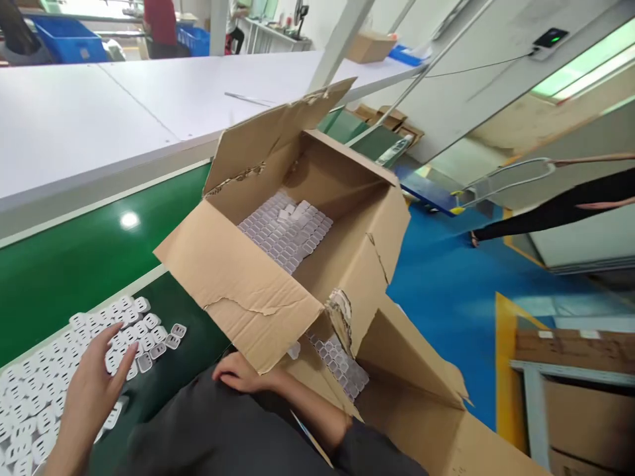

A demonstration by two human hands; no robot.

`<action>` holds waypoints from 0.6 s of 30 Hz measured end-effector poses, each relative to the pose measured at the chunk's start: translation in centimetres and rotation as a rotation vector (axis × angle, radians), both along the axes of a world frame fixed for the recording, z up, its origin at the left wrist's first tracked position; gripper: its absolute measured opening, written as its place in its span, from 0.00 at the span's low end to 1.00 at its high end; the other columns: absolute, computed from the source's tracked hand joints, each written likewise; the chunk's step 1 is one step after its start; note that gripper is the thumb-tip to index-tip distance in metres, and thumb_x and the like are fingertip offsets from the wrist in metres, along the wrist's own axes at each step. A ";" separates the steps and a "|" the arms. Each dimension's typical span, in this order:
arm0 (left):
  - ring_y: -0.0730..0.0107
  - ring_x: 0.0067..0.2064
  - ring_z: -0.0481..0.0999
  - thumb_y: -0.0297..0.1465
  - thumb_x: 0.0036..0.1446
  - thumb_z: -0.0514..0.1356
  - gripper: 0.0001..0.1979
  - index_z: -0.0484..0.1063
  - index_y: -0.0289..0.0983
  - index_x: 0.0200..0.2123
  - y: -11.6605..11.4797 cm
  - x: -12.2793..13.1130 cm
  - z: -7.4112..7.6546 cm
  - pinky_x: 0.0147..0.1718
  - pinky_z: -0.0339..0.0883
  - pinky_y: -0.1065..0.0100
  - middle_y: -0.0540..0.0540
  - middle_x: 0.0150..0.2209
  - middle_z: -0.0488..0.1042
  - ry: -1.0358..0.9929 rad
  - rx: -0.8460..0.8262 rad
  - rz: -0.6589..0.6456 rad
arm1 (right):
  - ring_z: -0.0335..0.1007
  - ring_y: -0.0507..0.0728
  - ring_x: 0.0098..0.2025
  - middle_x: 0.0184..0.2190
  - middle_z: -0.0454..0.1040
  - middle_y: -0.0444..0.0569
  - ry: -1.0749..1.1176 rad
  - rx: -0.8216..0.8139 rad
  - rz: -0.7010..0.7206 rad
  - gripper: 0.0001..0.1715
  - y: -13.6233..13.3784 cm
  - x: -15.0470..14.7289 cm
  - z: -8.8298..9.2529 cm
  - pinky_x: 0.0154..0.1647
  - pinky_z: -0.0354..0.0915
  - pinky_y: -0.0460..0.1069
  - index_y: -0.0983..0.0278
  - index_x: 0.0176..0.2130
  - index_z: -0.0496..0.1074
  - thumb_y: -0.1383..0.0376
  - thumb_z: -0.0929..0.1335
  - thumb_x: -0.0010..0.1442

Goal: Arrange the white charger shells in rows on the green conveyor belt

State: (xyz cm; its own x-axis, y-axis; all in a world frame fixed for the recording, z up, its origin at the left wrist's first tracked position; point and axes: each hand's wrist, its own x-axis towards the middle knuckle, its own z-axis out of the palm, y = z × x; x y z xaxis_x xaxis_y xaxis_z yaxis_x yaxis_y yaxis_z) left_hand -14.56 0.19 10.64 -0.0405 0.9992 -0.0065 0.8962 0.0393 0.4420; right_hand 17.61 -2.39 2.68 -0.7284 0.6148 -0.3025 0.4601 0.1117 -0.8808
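My left hand [94,390] is open, fingers spread over a layer of small white plastic parts [143,330] lying on the green belt [74,264]. My right hand [238,373] reaches across my dark-clothed lap, its fingers curled just under the lower flap of a torn, tilted cardboard box [258,297]. What those fingers hold is hidden. Inside the box lie rows of the same white parts [288,231]. More of these parts [342,367] show below the torn corner, in a second cardboard box [421,410].
A long white table [99,112] runs behind the belt. Blue crates [69,39] and a person in red [159,23] stand at the far end. To the right, another person's arm [570,205] stretches over the blue floor [446,284] near a metal cart handle [506,175].
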 end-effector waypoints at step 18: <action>0.50 0.72 0.51 0.42 0.56 0.68 0.30 0.68 0.52 0.62 9.5 20.5 -4.3 0.71 0.34 0.39 0.42 0.63 0.68 -0.095 0.602 -0.791 | 0.77 0.56 0.38 0.34 0.80 0.50 -0.769 0.760 -0.477 0.13 37.4 24.3 14.5 0.45 0.71 0.52 0.70 0.40 0.80 0.67 0.78 0.54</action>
State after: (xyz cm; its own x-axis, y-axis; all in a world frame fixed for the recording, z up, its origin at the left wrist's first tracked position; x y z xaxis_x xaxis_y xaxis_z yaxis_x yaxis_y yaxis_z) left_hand 5.93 9.73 6.37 0.6122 0.5767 0.5410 0.5280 -0.8074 0.2632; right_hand 41.90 35.00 17.14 -0.1621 0.9868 -0.0007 0.9776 0.1605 -0.1359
